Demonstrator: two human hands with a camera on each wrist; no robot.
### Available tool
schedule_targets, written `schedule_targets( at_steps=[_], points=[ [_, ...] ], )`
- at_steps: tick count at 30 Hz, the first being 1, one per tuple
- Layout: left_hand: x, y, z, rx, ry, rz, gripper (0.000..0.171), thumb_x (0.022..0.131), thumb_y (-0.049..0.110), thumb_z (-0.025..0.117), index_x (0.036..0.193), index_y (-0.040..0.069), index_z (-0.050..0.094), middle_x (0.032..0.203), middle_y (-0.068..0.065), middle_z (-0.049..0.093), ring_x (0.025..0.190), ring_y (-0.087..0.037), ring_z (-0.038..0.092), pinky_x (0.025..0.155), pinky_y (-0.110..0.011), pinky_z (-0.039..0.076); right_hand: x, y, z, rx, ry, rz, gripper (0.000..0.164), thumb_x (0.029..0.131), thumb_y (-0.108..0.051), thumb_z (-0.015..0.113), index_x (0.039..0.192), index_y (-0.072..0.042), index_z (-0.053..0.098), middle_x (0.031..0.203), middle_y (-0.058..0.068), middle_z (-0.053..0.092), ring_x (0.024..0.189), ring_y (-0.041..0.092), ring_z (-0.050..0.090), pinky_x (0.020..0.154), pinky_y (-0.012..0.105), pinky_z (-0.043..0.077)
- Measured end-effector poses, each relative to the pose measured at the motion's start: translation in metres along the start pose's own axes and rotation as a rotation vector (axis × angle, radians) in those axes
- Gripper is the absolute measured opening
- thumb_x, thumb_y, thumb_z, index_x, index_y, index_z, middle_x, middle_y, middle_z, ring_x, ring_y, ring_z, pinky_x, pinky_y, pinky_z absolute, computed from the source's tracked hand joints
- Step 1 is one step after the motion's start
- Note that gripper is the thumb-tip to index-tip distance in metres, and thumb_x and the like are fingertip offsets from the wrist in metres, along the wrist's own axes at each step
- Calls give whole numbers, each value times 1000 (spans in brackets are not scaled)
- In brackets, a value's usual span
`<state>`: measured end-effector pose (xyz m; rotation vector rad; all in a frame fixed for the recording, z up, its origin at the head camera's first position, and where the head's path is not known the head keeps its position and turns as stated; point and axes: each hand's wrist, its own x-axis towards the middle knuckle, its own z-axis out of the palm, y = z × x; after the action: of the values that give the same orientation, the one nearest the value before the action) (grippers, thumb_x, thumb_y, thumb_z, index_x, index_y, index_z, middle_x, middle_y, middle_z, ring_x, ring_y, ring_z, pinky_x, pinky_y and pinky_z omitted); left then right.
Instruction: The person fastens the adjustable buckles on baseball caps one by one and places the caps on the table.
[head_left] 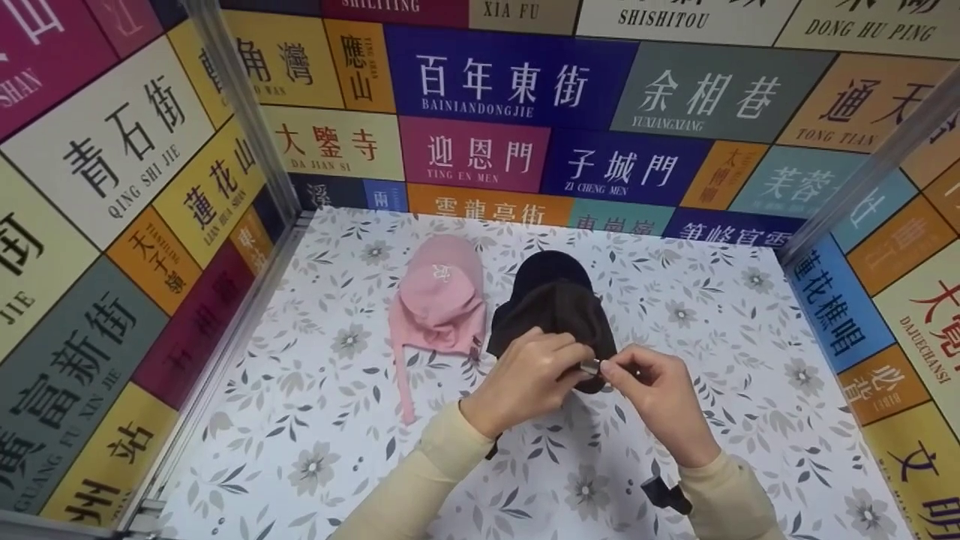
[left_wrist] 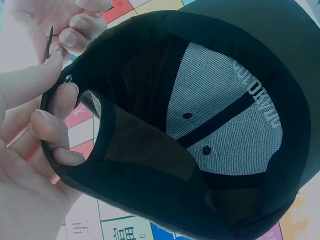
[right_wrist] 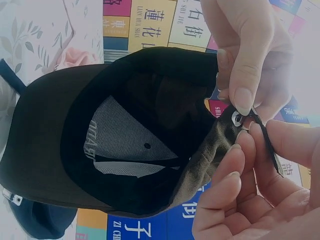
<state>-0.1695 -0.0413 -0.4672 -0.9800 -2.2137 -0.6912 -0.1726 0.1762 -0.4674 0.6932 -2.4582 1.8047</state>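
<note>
A dark brown cap (head_left: 562,311) is held up above the table, and the wrist views look into its dark lining with pale mesh panels (left_wrist: 225,115). My left hand (head_left: 536,375) grips the back strap beside the metal buckle (right_wrist: 236,118), its fingers curled through the rear opening. With thumb and fingertips, my right hand (head_left: 660,390) pinches the thin strap end (right_wrist: 270,145) close to that buckle. Both hands nearly meet there. Behind the brown cap lies a black cap (head_left: 551,264), partly covered in the head view.
To the left, a pink cap (head_left: 442,292) lies on the floral table cover (head_left: 315,420), its strap trailing toward the front. Sign-printed panels (head_left: 510,82) wall in the table at the back and both sides. A metal post (head_left: 247,105) stands at the back left corner.
</note>
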Motion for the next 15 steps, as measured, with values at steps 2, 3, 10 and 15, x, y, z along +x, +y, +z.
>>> schedule_targets(
  at_steps=[2, 3, 10, 15],
  points=[
    [-1, 1, 1, 2, 0, 8, 7, 94, 20, 72, 97, 14, 71, 83, 7, 61, 69, -11, 56, 63, -26, 40, 0, -1, 0, 5, -7, 7, 11, 97, -20, 69, 93, -11, 73, 82, 8, 63, 67, 24, 53, 60, 29, 46],
    [-1, 2, 1, 5, 1, 14, 7, 94, 20, 72, 97, 14, 71, 83, 7, 61, 69, -10, 56, 64, -25, 40, 0, -2, 0, 8, -7, 9, 11, 97, -21, 69, 94, -11, 74, 84, 8, 64, 70, 25, 56, 62, 29, 48],
    [-4, 3, 2, 9, 3, 22, 7, 93, 20, 73, 97, 14, 71, 84, 6, 62, 71, -9, 56, 65, -26, 41, 4, -7, 8, -10, -19, -26, 13, 95, -16, 71, 90, -5, 74, 87, 10, 70, 76, 24, 64, 65, 26, 53],
    [-1, 2, 2, 40, 2, 50, 7, 93, 21, 72, 96, 15, 71, 84, 7, 60, 72, -10, 56, 65, -26, 42, 2, -24, 9, -33, -19, -81, 10, 95, -4, 68, 86, 1, 71, 82, 16, 67, 71, 17, 60, 61, 22, 49]
  ],
)
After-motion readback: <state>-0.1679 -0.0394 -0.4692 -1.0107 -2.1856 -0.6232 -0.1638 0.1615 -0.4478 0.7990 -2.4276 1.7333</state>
